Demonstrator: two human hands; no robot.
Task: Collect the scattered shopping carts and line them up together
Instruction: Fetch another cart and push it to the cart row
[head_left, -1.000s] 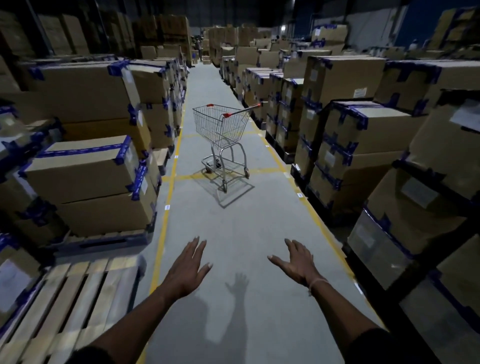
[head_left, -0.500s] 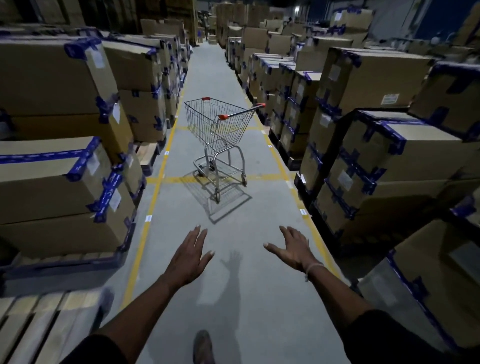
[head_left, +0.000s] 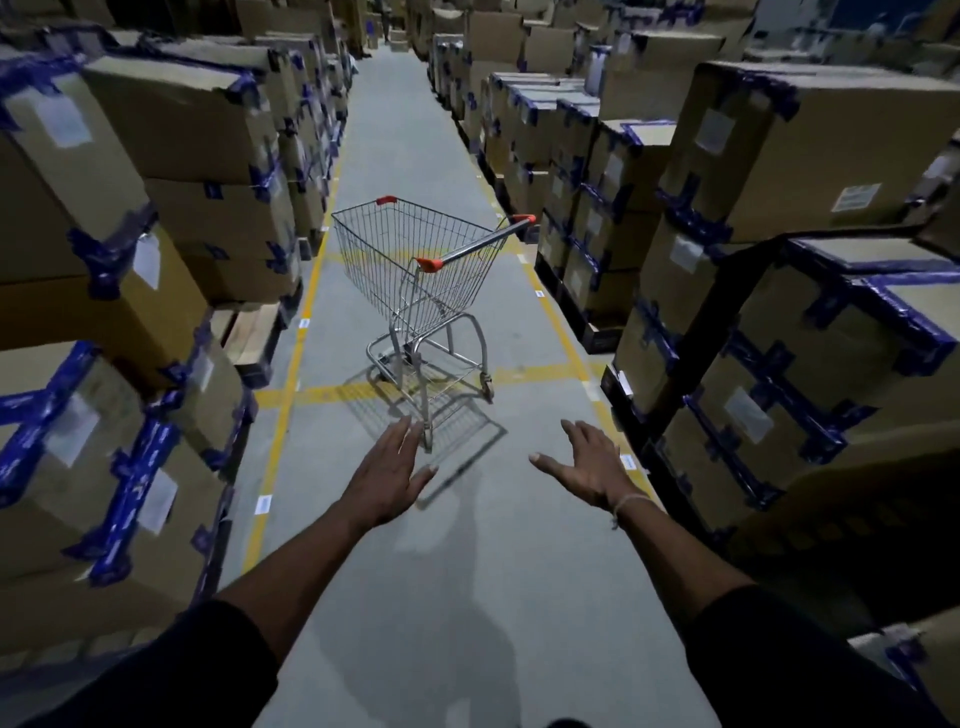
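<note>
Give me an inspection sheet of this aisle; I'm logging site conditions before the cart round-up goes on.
Surface: grey concrete floor with yellow lines, dimly lit.
Job's things: one cart, empty, upright mid-aisle, turned at an angle, its handle toward the right stacks. No other carts seen.
Clutter: small white labels along the lines; otherwise nothing seen.
Hands: left hand and right hand open, empty, stretched toward the cart, not touching it.
Cables: nothing seen.
Surroundings: stacks of boxes bound in blue tape on both sides; a pallet juts out at left.
</note>
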